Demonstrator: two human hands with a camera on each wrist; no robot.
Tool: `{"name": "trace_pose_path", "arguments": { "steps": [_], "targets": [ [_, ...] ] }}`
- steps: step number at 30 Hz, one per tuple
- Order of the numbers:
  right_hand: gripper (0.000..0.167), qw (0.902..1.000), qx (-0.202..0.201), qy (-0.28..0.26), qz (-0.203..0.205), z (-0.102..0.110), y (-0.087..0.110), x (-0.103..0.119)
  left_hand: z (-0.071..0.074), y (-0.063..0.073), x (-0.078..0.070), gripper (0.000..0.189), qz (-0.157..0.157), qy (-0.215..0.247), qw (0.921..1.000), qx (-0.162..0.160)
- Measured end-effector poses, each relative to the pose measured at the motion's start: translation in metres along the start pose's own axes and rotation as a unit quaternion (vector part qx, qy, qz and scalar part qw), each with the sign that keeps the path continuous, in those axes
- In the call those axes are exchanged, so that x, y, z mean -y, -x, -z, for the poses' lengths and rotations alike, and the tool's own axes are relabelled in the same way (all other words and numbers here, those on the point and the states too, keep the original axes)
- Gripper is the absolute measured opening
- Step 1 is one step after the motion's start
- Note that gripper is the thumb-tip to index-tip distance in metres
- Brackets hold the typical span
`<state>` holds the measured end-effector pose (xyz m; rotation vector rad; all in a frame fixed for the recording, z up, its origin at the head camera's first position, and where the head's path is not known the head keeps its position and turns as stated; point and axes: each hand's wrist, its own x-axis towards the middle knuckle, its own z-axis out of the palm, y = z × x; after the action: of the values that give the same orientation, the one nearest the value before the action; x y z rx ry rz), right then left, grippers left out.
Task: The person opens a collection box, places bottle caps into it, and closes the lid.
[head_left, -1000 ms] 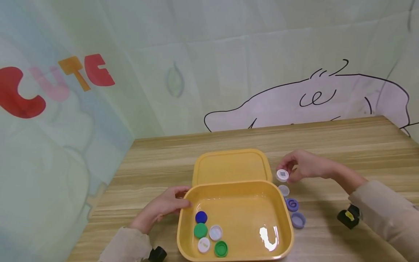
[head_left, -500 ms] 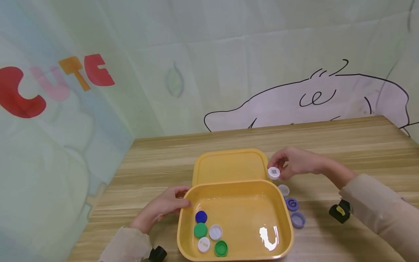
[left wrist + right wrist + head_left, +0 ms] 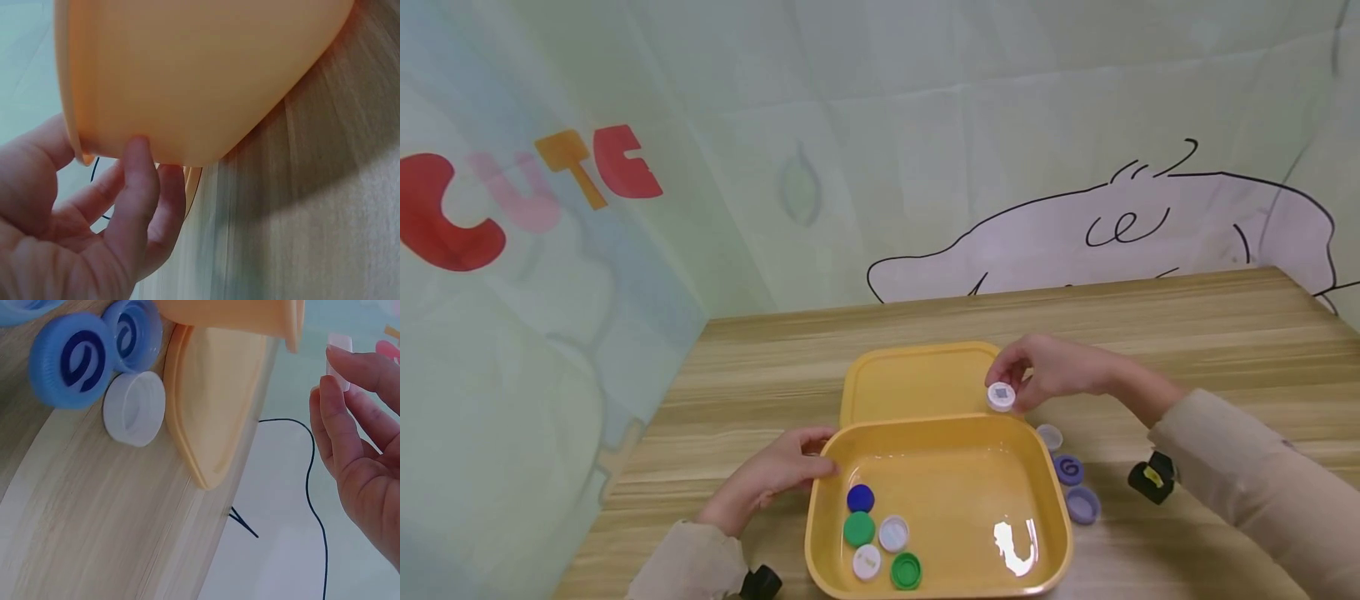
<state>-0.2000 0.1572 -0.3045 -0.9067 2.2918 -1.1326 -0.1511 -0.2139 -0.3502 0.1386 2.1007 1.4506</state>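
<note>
My right hand (image 3: 1054,371) pinches a white bottle cap (image 3: 1001,397), with a small grey square mark on its face, between thumb and fingertips. It is over the far right corner of a yellow plastic box (image 3: 925,422), near the yellow lid (image 3: 917,383) behind. My left hand (image 3: 782,467) grips the box's far left corner. In the left wrist view its fingers (image 3: 139,187) press the outer wall, with the rim beside the thumb. Inside the box lie a dark blue cap (image 3: 861,498), a green cap (image 3: 859,529), a second green cap (image 3: 907,571) and two white caps (image 3: 893,533).
Along the box's right side on the wooden table (image 3: 1225,333) lie a white cap (image 3: 134,409) and several blue caps (image 3: 72,359). Part of the lid sits behind the box. A printed cloth backdrop (image 3: 737,167) stands behind the table and at its left.
My right hand has moved left with the white bottle cap, from beside the loose caps to above the lid's right side. My left hand and the box have stayed put.
</note>
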Motion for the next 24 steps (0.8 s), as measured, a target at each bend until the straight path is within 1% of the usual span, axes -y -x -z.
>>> {"name": "trace_pose_path", "arguments": {
  "steps": [3, 4, 24],
  "targets": [
    [0.026, 1.0000, 0.003, 0.000, 0.004, -0.003, -0.004, 0.002, -0.001, 0.000, 0.000, 0.050, -0.002, 0.002, 1.0000, 0.001],
    [0.026, 1.0000, 0.004, -0.001, 0.005, -0.003, -0.005, 0.003, -0.003, 0.004, -0.006, 0.050, -0.003, -0.002, 1.0000, -0.002],
    [0.026, 0.9989, 0.031, -0.009, 0.033, -0.015, -0.027, 0.022, -0.005, 0.006, -0.008, 0.051, -0.001, -0.010, 1.0000, 0.000]
  ]
}}
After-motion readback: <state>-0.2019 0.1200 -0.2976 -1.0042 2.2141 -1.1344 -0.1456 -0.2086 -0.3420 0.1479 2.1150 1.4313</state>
